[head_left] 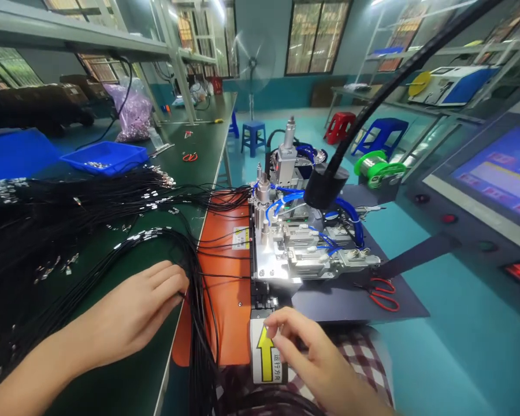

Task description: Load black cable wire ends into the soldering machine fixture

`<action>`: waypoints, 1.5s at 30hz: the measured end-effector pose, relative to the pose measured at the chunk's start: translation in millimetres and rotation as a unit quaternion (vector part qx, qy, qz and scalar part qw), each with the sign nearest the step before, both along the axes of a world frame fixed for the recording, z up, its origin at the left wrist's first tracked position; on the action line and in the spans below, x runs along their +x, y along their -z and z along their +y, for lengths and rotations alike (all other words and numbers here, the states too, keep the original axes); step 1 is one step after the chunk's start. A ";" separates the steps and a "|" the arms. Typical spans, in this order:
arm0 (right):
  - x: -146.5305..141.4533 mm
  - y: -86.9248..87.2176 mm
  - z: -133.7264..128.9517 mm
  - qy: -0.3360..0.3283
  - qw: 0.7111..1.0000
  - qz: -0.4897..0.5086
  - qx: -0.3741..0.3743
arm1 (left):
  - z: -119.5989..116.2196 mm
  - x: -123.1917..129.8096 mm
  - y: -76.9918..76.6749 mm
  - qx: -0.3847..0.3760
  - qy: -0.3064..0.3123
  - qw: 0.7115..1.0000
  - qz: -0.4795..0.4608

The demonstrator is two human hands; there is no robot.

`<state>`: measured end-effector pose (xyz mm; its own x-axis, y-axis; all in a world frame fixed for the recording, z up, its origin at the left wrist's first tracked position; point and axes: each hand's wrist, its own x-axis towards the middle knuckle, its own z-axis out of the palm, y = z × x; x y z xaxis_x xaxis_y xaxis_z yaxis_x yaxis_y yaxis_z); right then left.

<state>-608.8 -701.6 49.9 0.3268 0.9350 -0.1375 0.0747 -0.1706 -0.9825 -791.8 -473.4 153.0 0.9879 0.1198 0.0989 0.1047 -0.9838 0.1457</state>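
My left hand (156, 300) is at the green table's edge, fingers curled together against a hanging bundle of black cables (196, 300); what they pinch is hidden. My right hand (307, 352) is in front of the machine (294, 248), beside a white label with a yellow arrow (266, 352). Its thumb and forefinger are bent toward each other, and anything between them is too small to make out. Several black cables run across the orange plate (227, 294) to the machine's left side.
More cables (69, 208) with metal ends spread over the green table (147, 352), near a blue tray (106, 157). Red-handled scissors (385, 294) lie on the machine's dark base. A control panel (494, 173) stands at the right, and a black flexible arm (372, 98) hangs above the machine.
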 end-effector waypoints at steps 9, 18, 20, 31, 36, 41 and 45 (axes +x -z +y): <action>-29.8 7.4 12.0 -0.052 0.998 0.017 0.028 | 7.2 -12.2 18.2 -0.075 -0.108 0.979 -0.158; -33.9 2.9 19.2 0.044 0.982 0.164 0.080 | -14.2 -16.3 35.0 -0.079 -0.122 0.983 -0.108; -27.3 4.8 11.3 0.090 0.961 0.248 0.083 | -25.4 -14.9 45.8 -0.024 -0.093 0.994 -0.059; -7.8 7.6 2.8 0.156 0.954 0.254 0.038 | -98.7 57.1 65.6 -0.352 0.017 0.935 0.028; 1.6 12.5 -2.9 0.172 0.975 0.128 0.052 | -100.2 69.1 63.2 -0.396 -0.051 0.909 0.118; 14.5 14.3 -7.5 0.186 0.972 0.129 0.061 | -96.7 88.2 60.7 -0.401 -0.063 0.905 0.127; 21.9 15.4 -9.9 0.188 0.954 0.226 0.053 | -96.9 93.3 71.2 -0.410 -0.088 0.901 0.109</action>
<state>-586.9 -711.5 34.5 0.5727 0.7793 -0.2543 -0.4073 0.0012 -0.9133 -698.6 -570.2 81.8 0.9317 0.2213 -0.2881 0.3627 -0.5207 0.7728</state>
